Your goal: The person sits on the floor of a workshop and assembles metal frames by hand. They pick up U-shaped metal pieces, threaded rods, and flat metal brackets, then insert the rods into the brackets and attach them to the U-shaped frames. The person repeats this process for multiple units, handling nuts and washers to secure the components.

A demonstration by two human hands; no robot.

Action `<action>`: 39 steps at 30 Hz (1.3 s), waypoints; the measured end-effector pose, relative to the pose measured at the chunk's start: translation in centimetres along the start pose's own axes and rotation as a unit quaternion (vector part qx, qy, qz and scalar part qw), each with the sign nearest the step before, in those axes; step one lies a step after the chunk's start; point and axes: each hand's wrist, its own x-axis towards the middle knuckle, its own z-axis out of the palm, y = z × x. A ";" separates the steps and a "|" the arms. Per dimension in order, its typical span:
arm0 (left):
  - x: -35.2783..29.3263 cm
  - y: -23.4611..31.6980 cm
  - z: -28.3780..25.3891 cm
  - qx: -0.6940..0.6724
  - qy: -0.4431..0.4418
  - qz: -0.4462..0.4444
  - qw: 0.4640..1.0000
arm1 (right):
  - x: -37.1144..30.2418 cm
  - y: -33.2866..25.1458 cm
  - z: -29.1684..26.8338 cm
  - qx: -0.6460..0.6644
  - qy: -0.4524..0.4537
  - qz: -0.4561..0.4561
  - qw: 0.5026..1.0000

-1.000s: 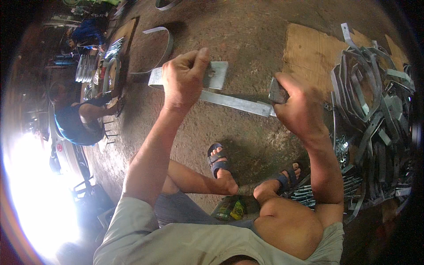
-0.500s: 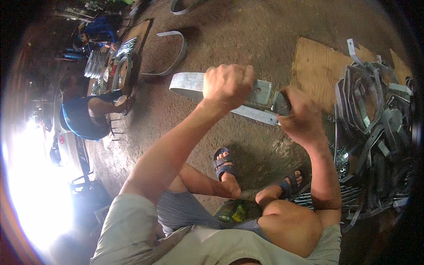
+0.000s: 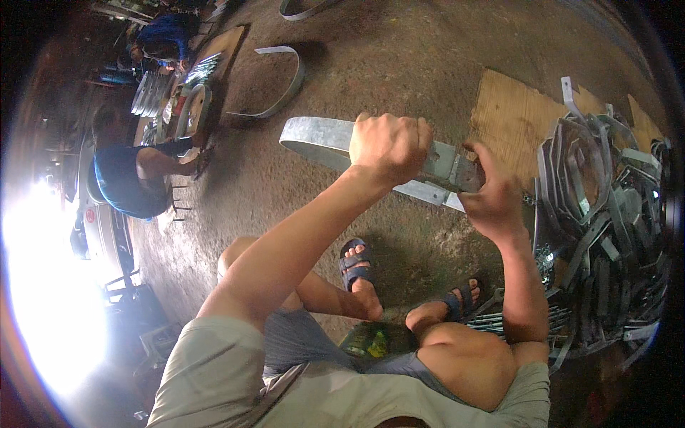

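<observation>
A bent strip of galvanised metal, a strap (image 3: 307, 130), loops out in front of me, its rounded end to the left and its two flat ends to the right. My left hand (image 3: 391, 151) is closed in a fist round the upper arm of this strap. At the upper arm's right end, my right hand (image 3: 496, 200) holds a small dark metal block (image 3: 467, 174) between thumb and fingers, and the block appears to meet the strap's end. Below it runs the lower arm, with a small hole near its tip.
A heap of bent metal straps (image 3: 592, 207) lies at the right beside plywood (image 3: 510, 118). Metal rods (image 3: 528, 319) lie near my foot. Another curved strap (image 3: 294, 84) rests on the floor ahead. At the left, a person in blue (image 3: 128, 178) sits near a board (image 3: 227, 44) with metal parts.
Both hands and the strap have shifted slightly to the right. The dark block, tilted and apart from the strap's end before, now lies in line with it.
</observation>
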 end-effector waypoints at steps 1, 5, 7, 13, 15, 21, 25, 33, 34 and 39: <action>-0.1 0.0 0.0 -0.004 -0.018 -0.009 1.000 | 0.1 0.0 0.0 0.005 -0.003 -0.002 1.000; 0.5 0.3 0.7 -0.040 -0.022 0.004 0.999 | 0.3 -0.4 0.1 0.009 0.006 -0.029 1.000; 0.9 0.6 0.8 -0.042 -0.008 0.013 0.999 | 0.1 -1.0 0.2 0.020 -0.020 -0.013 1.000; 1.0 0.6 1.0 -0.062 0.006 0.027 0.998 | 1.4 -1.5 -0.2 -0.021 -0.030 -0.046 0.998; 0.5 0.4 1.4 -0.065 0.030 0.035 0.997 | 1.8 -2.6 -0.4 -0.020 -0.051 -0.025 0.998; 0.1 0.1 1.4 -0.076 0.105 0.080 0.988 | 2.2 -2.5 -0.7 -0.006 -0.090 -0.014 0.996; 0.5 0.2 0.6 -0.090 0.015 0.045 0.995 | 2.9 -2.0 -0.3 0.013 -0.108 0.004 0.994; 0.5 0.5 -0.5 -0.139 0.027 0.069 0.988 | 3.0 -2.4 0.9 -0.013 -0.069 -0.027 0.997; 0.6 0.6 -0.6 -0.138 0.028 0.076 0.987 | 3.0 -2.3 1.0 -0.009 -0.057 -0.035 0.998; 0.9 0.5 -0.9 -0.126 -0.056 0.051 0.989 | 3.3 -2.2 0.9 -0.015 -0.069 -0.039 0.997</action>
